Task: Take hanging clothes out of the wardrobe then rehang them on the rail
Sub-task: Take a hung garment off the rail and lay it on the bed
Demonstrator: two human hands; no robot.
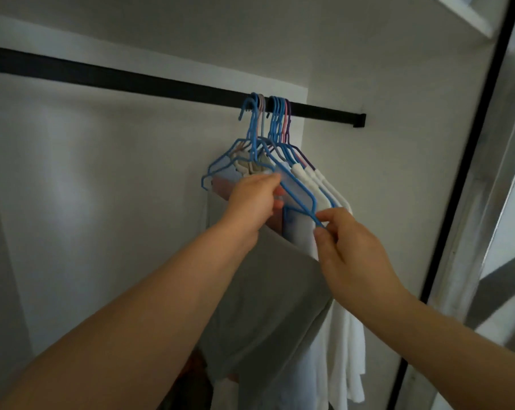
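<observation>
Both my hands work the bunch: my right hand (350, 247) pinches the blue hanger (297, 196) at its lower shoulder corner, and my left hand (254, 199) grips the folded clothes (268, 291) beneath. I judge the cloth soft and light, the wire springy. Beyond, the hooks crowd the far right end of the rail (161, 84) inside the wardrobe (353, 54).

**Count of things at the wardrobe rail**

One black metal rail (173, 87) crosses the white wardrobe. Toward its right end hang about eight thin wire hangers (275, 113): roughly six blue, one pink, one purple; the bunched hooks make an exact count uncertain. Two bare hands, left hand (254, 202) and right hand (350, 247), are in view.
</observation>
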